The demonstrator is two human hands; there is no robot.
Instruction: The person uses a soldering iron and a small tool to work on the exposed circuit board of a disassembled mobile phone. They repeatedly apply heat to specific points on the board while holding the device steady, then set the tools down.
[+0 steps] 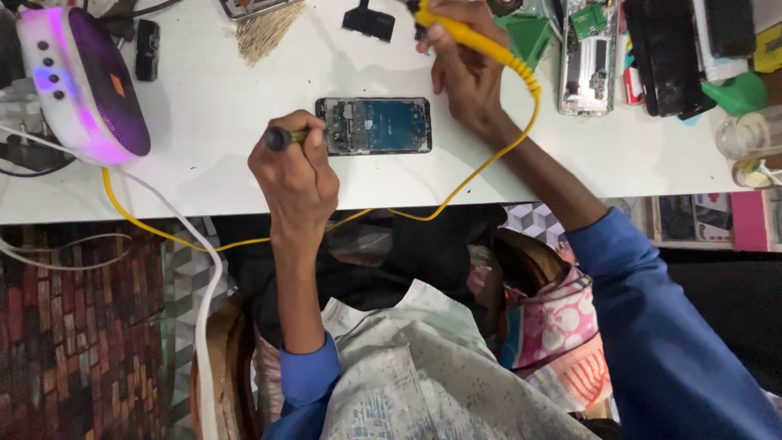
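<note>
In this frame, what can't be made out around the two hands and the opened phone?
Head view only:
- Tip of the yellow tool: cut off by the top edge and covered by the right hand.
- Tip of the dark-handled tool: too small where it meets the opened phone.
- Left hand: its fingers hide the grip.
- Phone parts: too small.

A phone repair bench is showing here. Opened phones (588, 57) and loose screens (664, 53) are lying across the upper right of the white worktable (204, 122), while a brush (265, 28) is sitting at the top centre.
</note>
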